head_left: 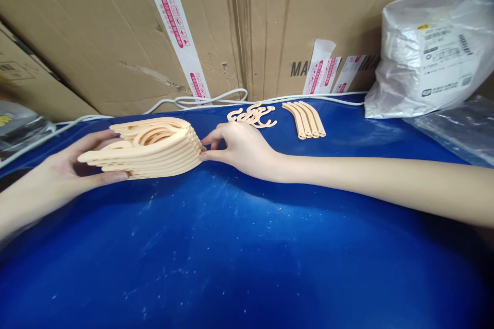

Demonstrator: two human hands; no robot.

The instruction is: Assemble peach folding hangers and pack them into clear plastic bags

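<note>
A stack of several peach plastic hanger bodies (154, 148) lies on the blue table (247, 247). My left hand (83, 164) grips the stack's left end, thumb below and fingers behind it. My right hand (235, 146) pinches the stack's right tip with thumb and forefinger. Behind my right hand lie a small pile of peach hooks (252, 115) and a row of curved peach bars (304, 119).
Large cardboard boxes (216, 31) wall off the back. A white cable (216, 98) runs along their foot. A bulging clear plastic bag (436, 46) with labels sits at the back right, more plastic film (459, 131) below it. Another bag (19, 123) lies at far left.
</note>
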